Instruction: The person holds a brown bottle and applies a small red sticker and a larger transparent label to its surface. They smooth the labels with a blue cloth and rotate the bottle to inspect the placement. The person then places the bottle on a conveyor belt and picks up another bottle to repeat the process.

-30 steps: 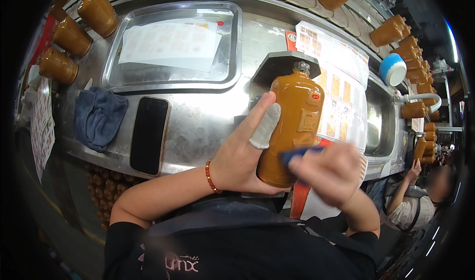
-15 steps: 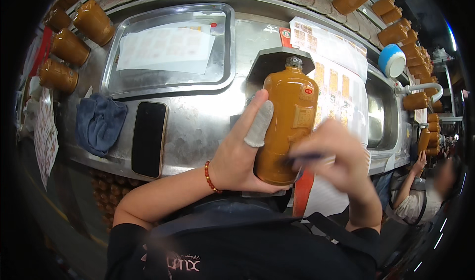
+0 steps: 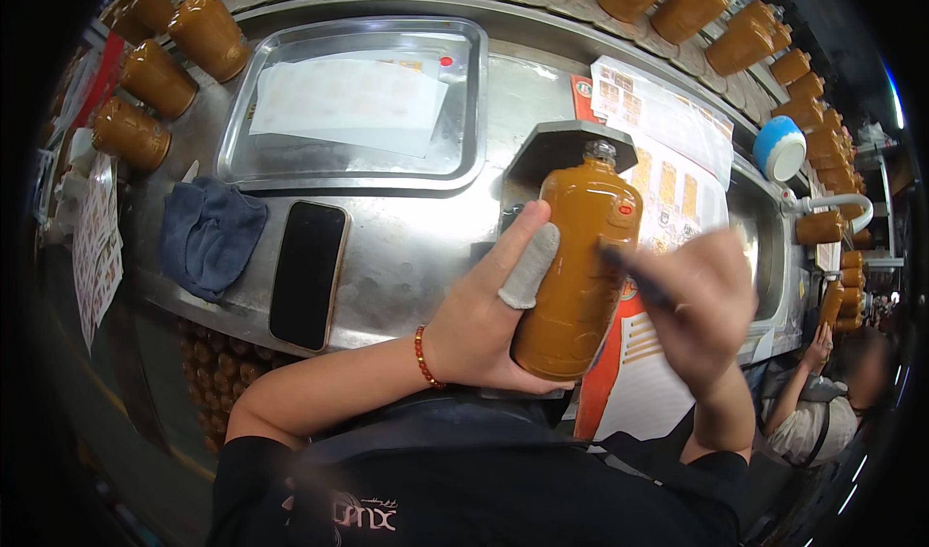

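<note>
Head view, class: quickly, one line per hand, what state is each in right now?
Left hand: closed, holding the brown bottle.
Right hand: closed on a dark object, too blurred to identify.

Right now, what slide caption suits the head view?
The left hand holds a clear-necked brown bottle while the blurred right hand grasps a dark item at its front.

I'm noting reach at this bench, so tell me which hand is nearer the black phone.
Left. The left hand holds the brown bottle, to the right of the black phone; the right hand is farther right, on the bottle's other side.
</note>
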Available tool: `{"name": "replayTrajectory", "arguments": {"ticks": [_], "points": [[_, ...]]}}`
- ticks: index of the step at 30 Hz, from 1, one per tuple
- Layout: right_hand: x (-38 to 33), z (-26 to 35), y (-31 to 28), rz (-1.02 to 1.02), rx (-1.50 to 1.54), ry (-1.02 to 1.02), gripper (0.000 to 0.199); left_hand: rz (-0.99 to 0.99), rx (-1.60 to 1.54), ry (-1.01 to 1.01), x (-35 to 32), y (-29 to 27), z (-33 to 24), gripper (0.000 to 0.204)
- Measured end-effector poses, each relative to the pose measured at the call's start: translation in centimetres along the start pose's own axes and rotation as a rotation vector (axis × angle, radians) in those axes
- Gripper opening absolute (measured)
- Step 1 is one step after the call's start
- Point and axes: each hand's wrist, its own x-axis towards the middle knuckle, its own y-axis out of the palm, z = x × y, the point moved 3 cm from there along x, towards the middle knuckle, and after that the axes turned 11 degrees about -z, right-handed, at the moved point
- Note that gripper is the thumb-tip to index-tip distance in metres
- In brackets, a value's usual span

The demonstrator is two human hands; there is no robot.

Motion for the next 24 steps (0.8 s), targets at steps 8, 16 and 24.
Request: {"name": "replayTrajectory", "arguments": {"ticks": [8,16,24], "points": [[1.2,-1.9,-0.2,-0.029,0.017,0.292,0.028,-0.044,-0.034,0.024,-0.1,-0.1,-0.4,0.118],[1.3,-0.5,0.3,0.013,0.131,0.276,0.029,-0.008,0.004,-0.004,1.0,-3.7,-0.2,0.105],[1.6,-0.2,-0.2,0.012,0.044,0.021,0.030,0.170,0.883,0.067,6.5,-11.9,7.8,0.021]]}}
